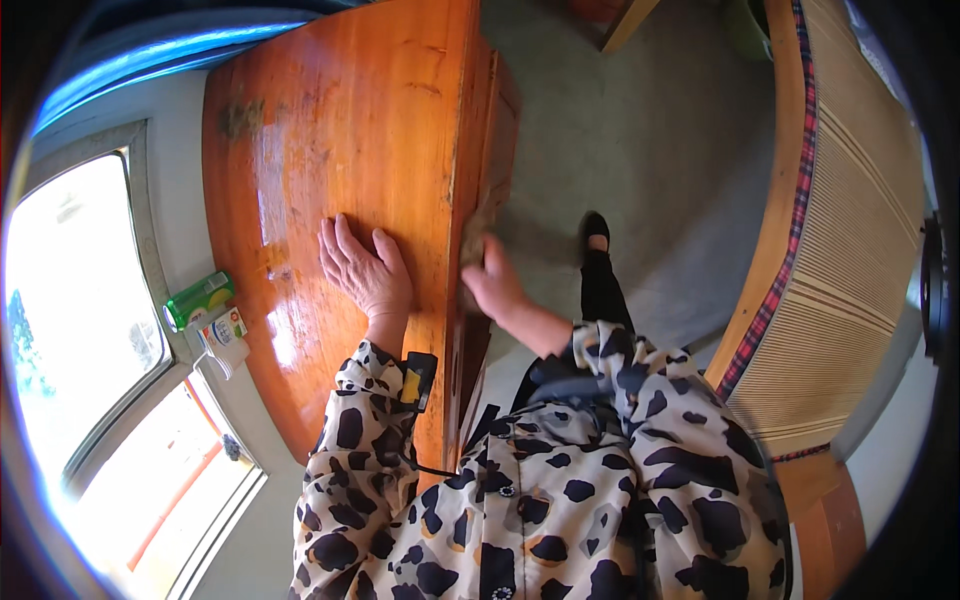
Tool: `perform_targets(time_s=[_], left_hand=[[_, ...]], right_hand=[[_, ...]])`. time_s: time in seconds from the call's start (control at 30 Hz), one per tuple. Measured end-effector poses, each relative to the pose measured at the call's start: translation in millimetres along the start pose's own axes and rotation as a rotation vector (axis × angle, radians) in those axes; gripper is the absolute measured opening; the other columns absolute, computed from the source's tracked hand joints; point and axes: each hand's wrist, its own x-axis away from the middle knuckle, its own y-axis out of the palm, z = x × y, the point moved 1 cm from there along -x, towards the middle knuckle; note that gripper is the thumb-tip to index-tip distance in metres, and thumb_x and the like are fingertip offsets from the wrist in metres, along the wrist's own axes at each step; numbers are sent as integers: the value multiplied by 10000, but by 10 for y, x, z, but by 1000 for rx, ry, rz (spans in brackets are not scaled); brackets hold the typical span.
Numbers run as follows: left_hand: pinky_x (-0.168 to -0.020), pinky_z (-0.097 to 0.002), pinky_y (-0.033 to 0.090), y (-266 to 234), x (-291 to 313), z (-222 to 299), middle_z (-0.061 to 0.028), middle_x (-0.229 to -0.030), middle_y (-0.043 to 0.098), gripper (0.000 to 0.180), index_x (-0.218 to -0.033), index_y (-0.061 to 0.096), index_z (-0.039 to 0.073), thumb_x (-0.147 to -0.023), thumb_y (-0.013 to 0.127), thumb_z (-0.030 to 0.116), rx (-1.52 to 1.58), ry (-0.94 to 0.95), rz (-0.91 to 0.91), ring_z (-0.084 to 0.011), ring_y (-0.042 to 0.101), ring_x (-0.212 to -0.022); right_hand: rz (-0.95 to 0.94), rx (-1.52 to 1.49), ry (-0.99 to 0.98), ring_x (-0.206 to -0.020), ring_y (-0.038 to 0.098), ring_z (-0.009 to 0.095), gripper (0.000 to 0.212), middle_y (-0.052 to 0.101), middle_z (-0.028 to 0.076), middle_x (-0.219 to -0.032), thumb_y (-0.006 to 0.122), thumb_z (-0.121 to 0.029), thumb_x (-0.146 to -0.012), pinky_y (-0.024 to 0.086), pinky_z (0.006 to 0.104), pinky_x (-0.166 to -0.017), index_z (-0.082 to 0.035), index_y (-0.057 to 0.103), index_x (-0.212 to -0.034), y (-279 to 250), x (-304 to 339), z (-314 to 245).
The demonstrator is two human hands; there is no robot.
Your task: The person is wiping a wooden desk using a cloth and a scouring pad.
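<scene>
My left hand (368, 275) lies flat on the glossy orange-brown top of a wooden cabinet (370, 130), fingers stretched out and holding nothing. Over at the cabinet's right side, my right hand (500, 285) is closed on a greyish-brown cloth (478, 232), which it presses against the wooden side face just below the top's edge. Motion blurs this hand and the cloth, and part of the cloth is hidden by the fingers. A dark patch (240, 120) and reflections mark the far left of the top.
A green can (198, 300) and a small white box (224, 328) are by the window (90, 290) on the left. To the right, beyond the grey floor (660, 150), stands a bed with a striped mat (850, 250). A blue curtain (170, 60) hangs at the far left.
</scene>
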Motion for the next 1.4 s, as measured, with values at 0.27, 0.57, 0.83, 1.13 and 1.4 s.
perform_targets(time_s=[0.27,0.57,0.83,1.13,1.4], left_hand=[[-1121,-501,207,39,28,10,-199,-1474,359,591,-1385,399,37,-892,528,338,29,-43,-14,-375,298,-1367],[-1114,-503,219,131,-14,73,-198,-1434,407,561,-1332,447,15,-886,528,346,10,-54,11,-382,324,-1350],[-1125,-468,223,103,41,-215,-176,-1438,417,552,-1350,455,61,-914,518,393,53,-37,90,-349,320,-1368],[-1119,-466,234,-940,2160,-1094,-202,-1448,394,550,-1344,469,53,-887,584,337,134,219,-241,-366,340,-1357],[-1170,-507,79,-1033,3208,-1680,-217,-1550,213,645,-1469,282,7,-937,434,339,67,188,-307,-383,147,-1451]], right_hand=[[18,-621,-84,-715,499,78,258,563,-28,-830,584,-271,-916,433,286,-614,-87,549,-1094,-570,-1718,-1035],[351,158,-416,-792,592,437,252,622,241,-816,557,-220,-828,463,495,-714,24,566,-888,-233,-1564,-1065],[-86,25,87,-896,570,399,226,573,236,-947,566,-156,-877,455,433,-807,0,498,-1026,352,1076,195],[56,-274,-185,-727,460,132,231,527,3,-806,549,-289,-899,404,321,-698,-59,544,-881,-8,287,120],[69,133,-133,-850,566,414,290,608,243,-877,418,-236,-858,431,481,-757,-5,553,-968,362,720,689]])
